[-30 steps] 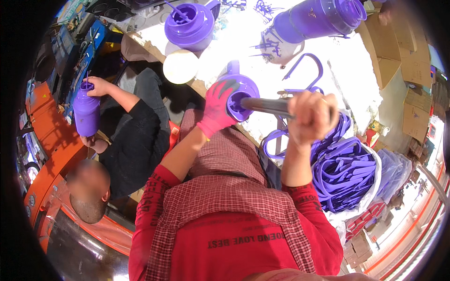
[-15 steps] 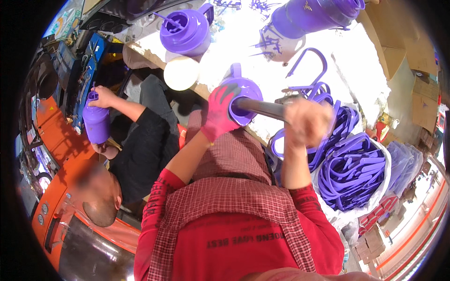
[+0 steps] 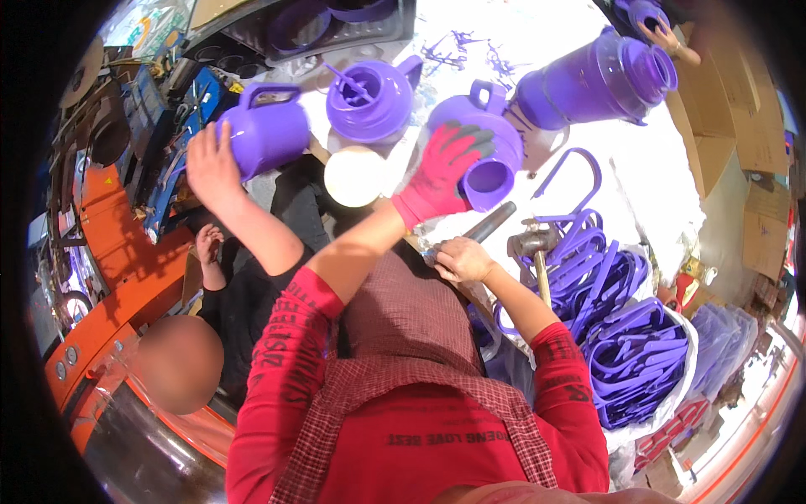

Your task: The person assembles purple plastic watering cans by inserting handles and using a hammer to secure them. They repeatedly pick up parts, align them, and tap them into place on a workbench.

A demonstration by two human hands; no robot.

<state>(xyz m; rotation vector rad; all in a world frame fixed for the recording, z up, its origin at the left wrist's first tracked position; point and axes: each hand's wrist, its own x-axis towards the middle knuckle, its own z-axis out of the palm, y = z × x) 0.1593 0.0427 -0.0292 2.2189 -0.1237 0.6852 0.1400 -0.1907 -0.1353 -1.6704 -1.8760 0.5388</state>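
My left hand (image 3: 443, 172), in a red glove with grey fingertips, grips a purple plastic jug (image 3: 504, 139) by its side. The jug lies tilted on the white worktop (image 3: 625, 193), its round mouth facing me and its loop handle on the far side. My right hand (image 3: 463, 259) is bare and closed around a dark metal rod (image 3: 494, 222) at the table's near edge. The rod's free end points toward the jug's mouth, apart from it. A hammer (image 3: 541, 260) with a wooden handle rests just right of my right hand.
Purple strap-like handles (image 3: 600, 277) are heaped at the right, more in a white sack (image 3: 638, 361). Another purple jug (image 3: 369, 101), a large purple jug (image 3: 588, 84) and a cream round lid (image 3: 353, 178) stand beyond. At left, a co-worker's hand (image 3: 214, 168) holds a handled purple jug (image 3: 269, 134).
The rod has come out of the jug's mouth, and my right hand has moved down-left with it. My left hand shifted the jug right and away. The co-worker placed a jug near the table.
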